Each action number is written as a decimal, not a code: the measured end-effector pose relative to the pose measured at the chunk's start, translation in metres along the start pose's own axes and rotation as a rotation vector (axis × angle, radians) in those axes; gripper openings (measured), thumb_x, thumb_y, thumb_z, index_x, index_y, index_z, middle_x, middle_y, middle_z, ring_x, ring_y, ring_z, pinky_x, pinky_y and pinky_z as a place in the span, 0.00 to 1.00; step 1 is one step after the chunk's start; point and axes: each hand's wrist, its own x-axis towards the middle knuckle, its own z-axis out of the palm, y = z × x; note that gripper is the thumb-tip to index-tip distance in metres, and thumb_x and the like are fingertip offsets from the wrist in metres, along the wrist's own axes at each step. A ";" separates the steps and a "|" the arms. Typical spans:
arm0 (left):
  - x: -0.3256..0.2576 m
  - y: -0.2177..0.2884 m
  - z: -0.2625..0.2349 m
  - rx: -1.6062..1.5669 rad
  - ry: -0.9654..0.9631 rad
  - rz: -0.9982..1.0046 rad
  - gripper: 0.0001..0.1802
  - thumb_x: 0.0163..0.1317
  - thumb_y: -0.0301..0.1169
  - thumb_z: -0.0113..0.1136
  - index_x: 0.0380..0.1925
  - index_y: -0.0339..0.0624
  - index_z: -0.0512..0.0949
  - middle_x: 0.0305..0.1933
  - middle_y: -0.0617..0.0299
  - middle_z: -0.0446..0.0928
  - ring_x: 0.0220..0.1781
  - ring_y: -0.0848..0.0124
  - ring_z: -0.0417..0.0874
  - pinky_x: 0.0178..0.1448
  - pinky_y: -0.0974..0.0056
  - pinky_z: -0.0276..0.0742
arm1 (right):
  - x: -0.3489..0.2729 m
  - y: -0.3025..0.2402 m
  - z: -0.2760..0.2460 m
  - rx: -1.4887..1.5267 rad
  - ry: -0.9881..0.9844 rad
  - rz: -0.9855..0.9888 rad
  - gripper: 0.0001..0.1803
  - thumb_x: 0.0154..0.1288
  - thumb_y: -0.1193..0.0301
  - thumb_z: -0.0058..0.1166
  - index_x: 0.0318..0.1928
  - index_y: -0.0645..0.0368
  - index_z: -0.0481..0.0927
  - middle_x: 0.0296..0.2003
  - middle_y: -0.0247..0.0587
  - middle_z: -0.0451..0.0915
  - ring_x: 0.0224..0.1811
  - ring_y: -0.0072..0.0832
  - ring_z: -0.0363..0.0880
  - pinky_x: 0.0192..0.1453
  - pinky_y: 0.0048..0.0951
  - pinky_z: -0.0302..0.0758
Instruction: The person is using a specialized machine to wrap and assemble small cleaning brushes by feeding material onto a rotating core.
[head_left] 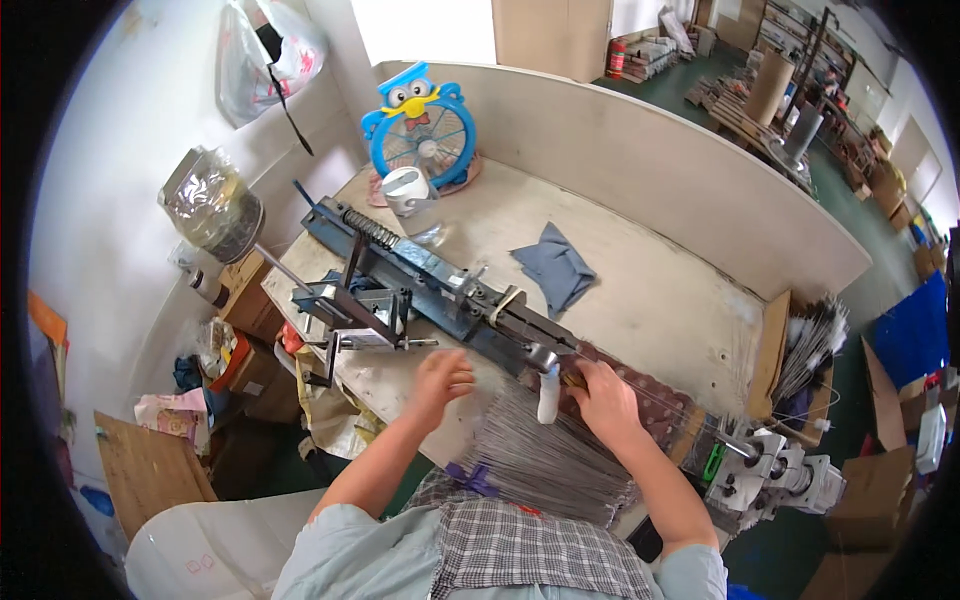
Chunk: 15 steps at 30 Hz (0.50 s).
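My left hand [441, 378] rests curled on the wooden bench [640, 300], just in front of a long blue metal jig [430, 270], with nothing visibly in it. My right hand [602, 397] is closed by the jig's right end, pinching what looks like a thin wire next to a white cylindrical handle [549, 398]. A fanned bundle of thin grey wires [545, 455] lies between my forearms, running down toward my lap. A spring [371, 229] sits on the jig's far left part.
A grey cloth [556, 267] lies on the bench behind the jig. A blue cartoon-shaped fan [420, 125] and a white mug [405, 190] stand at the back. More wire bundles [812, 345] and a grey metal machine [775, 470] are at the right.
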 end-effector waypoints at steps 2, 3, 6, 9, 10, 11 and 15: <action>0.003 0.000 -0.045 -0.173 -0.034 -0.063 0.15 0.60 0.41 0.59 0.41 0.44 0.73 0.31 0.67 0.77 0.31 0.77 0.78 0.37 0.70 0.74 | -0.009 0.000 -0.006 0.005 -0.052 -0.047 0.13 0.57 0.70 0.56 0.43 0.61 0.76 0.37 0.47 0.75 0.41 0.45 0.76 0.43 0.41 0.73; -0.003 0.010 -0.049 -0.214 0.082 -0.098 0.13 0.61 0.42 0.58 0.38 0.46 0.74 0.30 0.69 0.77 0.30 0.77 0.78 0.36 0.71 0.73 | -0.011 -0.002 -0.010 -0.002 -0.059 -0.049 0.13 0.57 0.70 0.56 0.43 0.61 0.76 0.37 0.47 0.75 0.41 0.45 0.76 0.43 0.41 0.73; 0.000 0.020 -0.064 -0.281 0.168 -0.126 0.11 0.62 0.42 0.57 0.33 0.48 0.77 0.28 0.71 0.77 0.29 0.77 0.77 0.35 0.73 0.72 | -0.017 -0.007 -0.020 0.027 -0.083 -0.102 0.10 0.57 0.70 0.55 0.37 0.62 0.78 0.36 0.48 0.75 0.38 0.45 0.76 0.41 0.40 0.74; 0.002 0.016 -0.066 -0.311 0.166 -0.086 0.11 0.61 0.42 0.57 0.31 0.48 0.77 0.26 0.72 0.77 0.28 0.77 0.77 0.35 0.73 0.72 | -0.022 -0.010 -0.026 0.014 -0.046 -0.124 0.10 0.54 0.74 0.56 0.38 0.63 0.79 0.32 0.47 0.76 0.36 0.45 0.76 0.41 0.38 0.73; 0.002 0.014 -0.065 -0.316 0.192 -0.059 0.11 0.61 0.42 0.58 0.30 0.47 0.77 0.26 0.72 0.76 0.28 0.77 0.76 0.35 0.73 0.72 | -0.024 -0.013 -0.030 0.017 -0.030 -0.142 0.10 0.54 0.76 0.56 0.39 0.63 0.79 0.32 0.47 0.75 0.35 0.45 0.76 0.41 0.38 0.73; 0.003 0.012 -0.064 -0.318 0.189 -0.068 0.11 0.61 0.42 0.58 0.30 0.47 0.77 0.26 0.72 0.76 0.28 0.77 0.76 0.35 0.73 0.72 | -0.027 -0.015 -0.034 0.020 -0.013 -0.160 0.10 0.54 0.78 0.55 0.39 0.63 0.79 0.31 0.47 0.75 0.35 0.45 0.75 0.41 0.37 0.73; 0.008 0.006 -0.048 -0.365 0.281 0.037 0.09 0.60 0.37 0.57 0.28 0.45 0.76 0.24 0.69 0.75 0.27 0.76 0.75 0.34 0.72 0.71 | -0.041 -0.021 -0.064 0.017 -0.060 -0.164 0.13 0.53 0.79 0.55 0.42 0.62 0.77 0.33 0.46 0.74 0.37 0.44 0.77 0.38 0.38 0.76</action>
